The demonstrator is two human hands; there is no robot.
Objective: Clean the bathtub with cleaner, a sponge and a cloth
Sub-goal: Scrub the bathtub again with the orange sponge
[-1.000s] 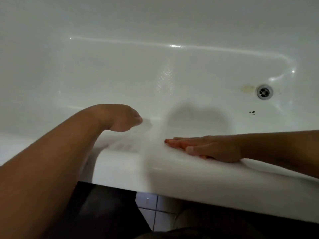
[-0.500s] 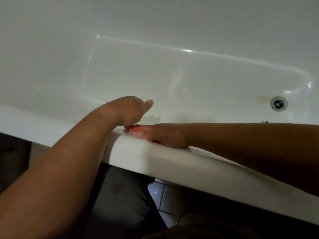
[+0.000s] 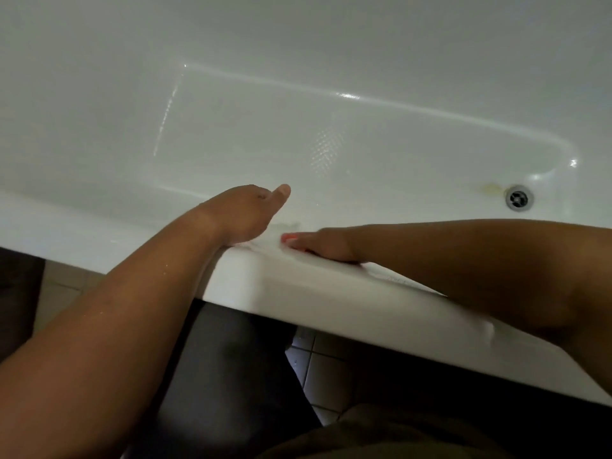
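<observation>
Bathtub [image 3: 331,44] looks mostly clean, just a yellowish stain [image 3: 491,187] by the drain [image 3: 519,197] at right. Right hand [image 3: 323,245] lies flat, empty, on the rim [image 3: 298,293] mid-frame. The left hand [image 3: 245,213] has its fingers hidden, so can't tell what they hold.

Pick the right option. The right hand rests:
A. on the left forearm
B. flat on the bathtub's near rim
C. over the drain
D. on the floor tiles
B: the right hand lies flat, fingers straight, on the bathtub's near rim, far to the left of the drain.
</observation>
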